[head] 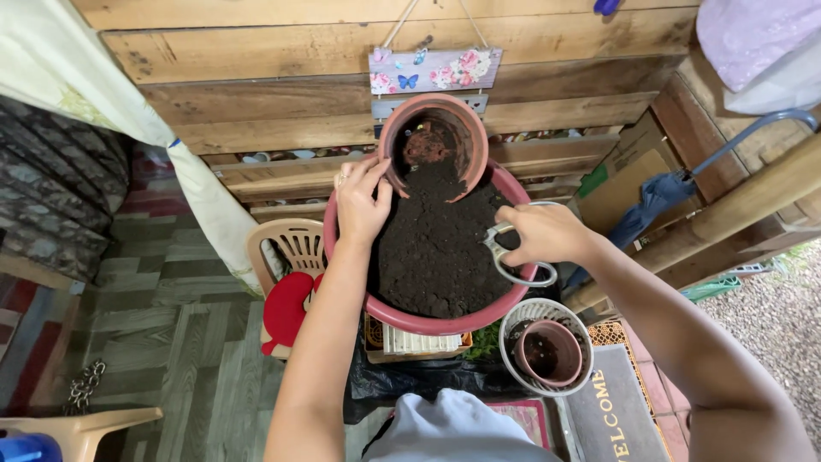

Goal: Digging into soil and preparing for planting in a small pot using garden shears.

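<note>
- Large pink basin [428, 323] of dark soil [440, 248] taken as the landmark; everything below placed relative to it.
- Terracotta pot [434, 141] tipped on its side at the basin's far rim, mouth facing the wearer and down toward the soil, long axis running from the far wooden wall in toward the basin's middle.
- Some soil lodged inside the pot, joined with the heap beneath its mouth.
- Left hand [362, 204] at the basin's far-left rim, just left of the pot and touching it; the nearer hand to the pot.
- Left fingers [378, 171] curled around the pot's left lip, thumb toward the soil side, gripping the rim and keeping it tilted; neither spread flat nor clenched into a fist.
- Right hand [547, 233] over the basin's right rim, well apart from the pot, which lies up and to the left of it across the soil.
- Right fingers closed around the grip of a small metal hand tool [513, 255] with looped handles, probably scissors or a scoop; working end pointed left toward the soil, exact kind hard to tell.
- Smaller empty terracotta pot [547, 352] inside a white slatted basket [513, 325], just beside the basin's near-right edge, below the right hand.
- Beige plastic chair [295, 244] near the basin's left side, untouched.
</note>
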